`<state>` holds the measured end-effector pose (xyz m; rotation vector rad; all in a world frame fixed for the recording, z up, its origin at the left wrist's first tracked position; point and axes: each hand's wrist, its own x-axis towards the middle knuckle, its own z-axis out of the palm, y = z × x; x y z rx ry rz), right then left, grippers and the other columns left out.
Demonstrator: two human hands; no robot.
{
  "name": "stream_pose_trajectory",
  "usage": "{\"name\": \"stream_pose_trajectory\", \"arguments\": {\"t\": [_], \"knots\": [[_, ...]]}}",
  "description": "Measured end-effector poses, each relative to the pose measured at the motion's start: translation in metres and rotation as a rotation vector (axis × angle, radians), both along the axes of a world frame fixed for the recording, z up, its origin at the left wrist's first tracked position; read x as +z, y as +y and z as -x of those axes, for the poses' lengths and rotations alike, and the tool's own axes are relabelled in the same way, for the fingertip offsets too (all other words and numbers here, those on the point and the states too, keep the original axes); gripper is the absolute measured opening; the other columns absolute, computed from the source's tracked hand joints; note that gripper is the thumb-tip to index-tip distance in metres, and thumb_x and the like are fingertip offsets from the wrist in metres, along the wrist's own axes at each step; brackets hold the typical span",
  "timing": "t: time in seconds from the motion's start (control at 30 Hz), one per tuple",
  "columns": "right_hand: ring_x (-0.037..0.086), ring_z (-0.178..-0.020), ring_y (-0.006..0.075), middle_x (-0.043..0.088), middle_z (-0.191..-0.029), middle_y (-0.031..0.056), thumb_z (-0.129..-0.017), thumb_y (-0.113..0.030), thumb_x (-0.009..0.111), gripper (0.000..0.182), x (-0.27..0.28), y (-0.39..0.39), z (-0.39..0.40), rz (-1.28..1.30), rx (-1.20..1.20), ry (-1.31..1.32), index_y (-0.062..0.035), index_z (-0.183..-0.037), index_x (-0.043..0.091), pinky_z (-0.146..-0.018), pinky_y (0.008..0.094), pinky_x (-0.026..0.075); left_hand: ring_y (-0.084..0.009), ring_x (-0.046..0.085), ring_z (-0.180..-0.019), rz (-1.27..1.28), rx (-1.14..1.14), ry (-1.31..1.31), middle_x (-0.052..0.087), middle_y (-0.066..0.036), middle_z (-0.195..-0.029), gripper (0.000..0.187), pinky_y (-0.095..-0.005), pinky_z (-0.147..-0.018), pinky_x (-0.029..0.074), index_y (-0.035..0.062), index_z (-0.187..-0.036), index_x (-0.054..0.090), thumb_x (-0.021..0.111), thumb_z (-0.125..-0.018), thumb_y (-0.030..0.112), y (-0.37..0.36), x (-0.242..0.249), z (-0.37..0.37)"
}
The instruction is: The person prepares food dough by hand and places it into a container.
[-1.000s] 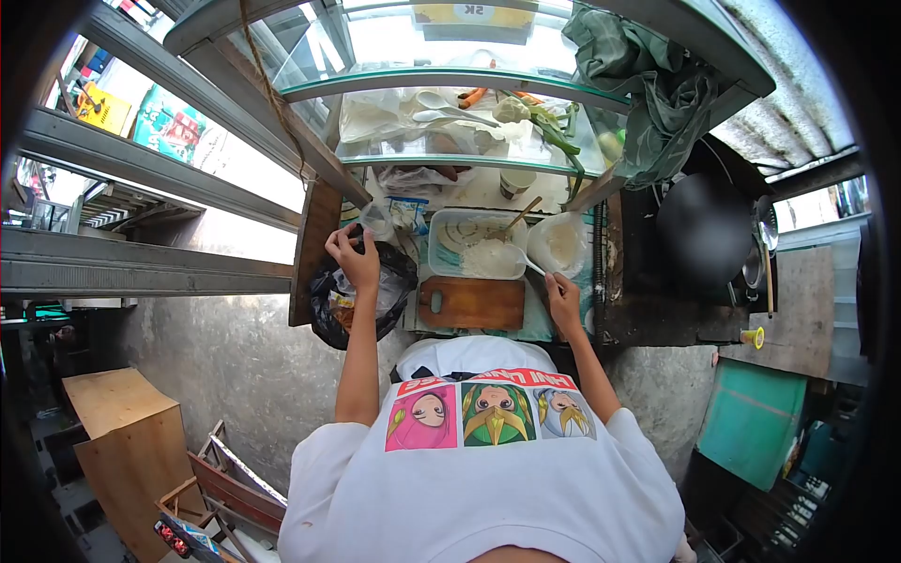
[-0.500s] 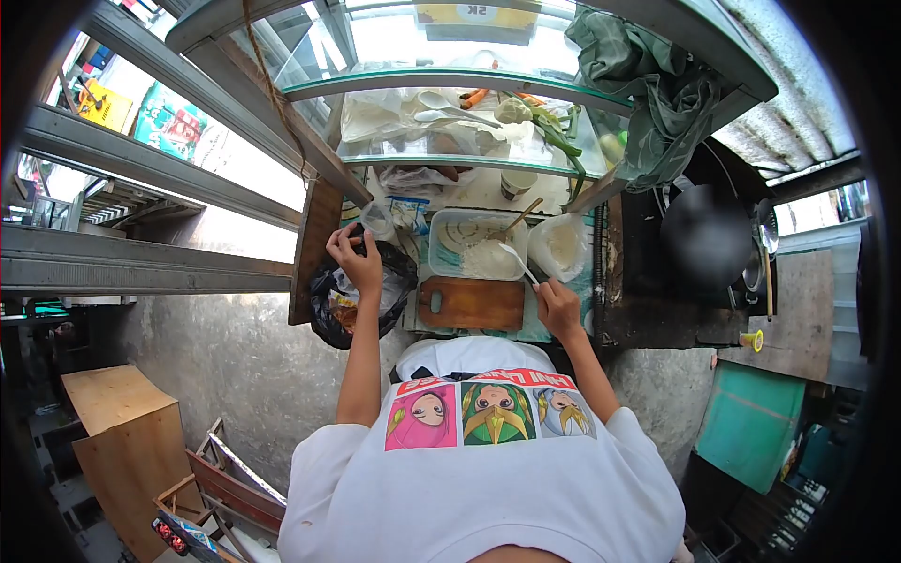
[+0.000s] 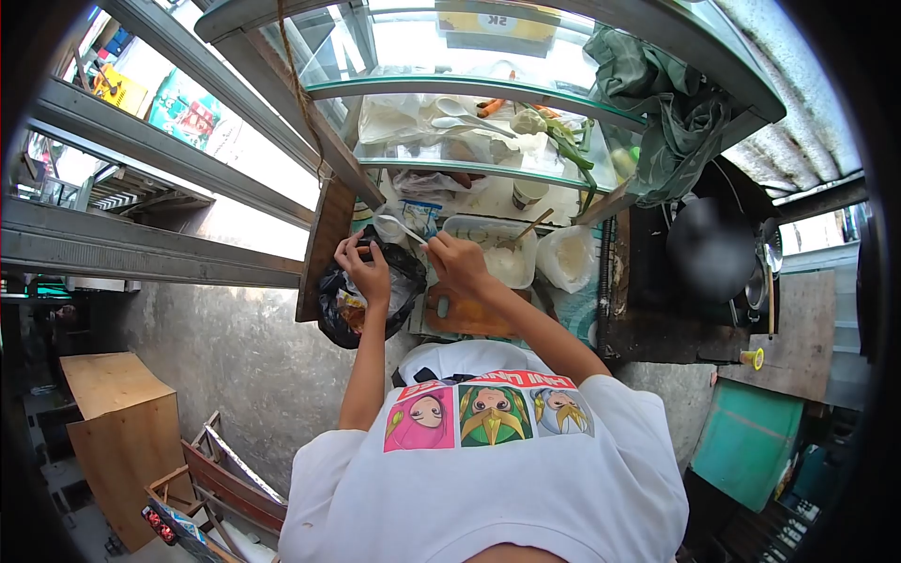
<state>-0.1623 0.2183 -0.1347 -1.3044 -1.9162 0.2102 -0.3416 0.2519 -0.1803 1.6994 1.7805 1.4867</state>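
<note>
My right hand (image 3: 458, 263) is closed round the handle of a white spoon (image 3: 409, 230). The spoon reaches left, its tip at the small clear container (image 3: 385, 214). Beside that container, over the black plastic bag (image 3: 405, 286), my left hand (image 3: 364, 270) has its fingers curled; what they hold is hidden. Partly behind my right hand is a clear tub (image 3: 511, 265) with pale powder and a wooden-handled utensil (image 3: 535, 223) in it. My right wrist crosses above the brown cutting board (image 3: 460, 314).
A bag of white powder (image 3: 566, 258) lies right of the tub. Farther back are a paper cup (image 3: 528, 194), a blue-white packet (image 3: 419, 216) and a glass case with vegetables (image 3: 572, 145). A dark wok (image 3: 709, 249) stands on the right. Wooden posts frame the stall.
My right hand has moved left with the spoon, from the tub to the clear container. My left hand stays near the black bag. The view has shifted slightly.
</note>
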Motion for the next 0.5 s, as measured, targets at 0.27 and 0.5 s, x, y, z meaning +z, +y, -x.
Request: {"name": "stream_pose_trajectory", "arguments": {"t": [0.27,0.5], "knots": [[0.059,-0.059,0.0256,0.059,-0.077,0.0067,-0.086,-0.029,0.059,0.021,-0.028,0.02,0.015,0.208,-0.047,-0.117,-0.0085,-0.09,0.057,-0.05,0.0359,0.046,-0.015,0.053,-0.073,0.017,0.011,0.039,0.042,-0.011,-0.114,0.029,-0.0291,-0.073,0.044,0.0046,-0.111,0.056,0.06,-0.082,0.003,-0.006,-0.004,0.008],[0.058,-0.064,0.0089,0.062,-0.102,0.0106,-0.081,-0.022,0.069,0.082,-0.006,0.02,0.009,0.712,0.164,0.921,-0.0183,-0.145,0.019,-0.059,0.0247,0.049,-0.0181,0.053,-0.078,0.055,0.008,-0.023,0.042,-0.013,-0.115,0.032,-0.0304,-0.072,0.044,0.0046,-0.114,0.054,0.059,-0.082,0.004,-0.007,-0.001,0.003]]}}
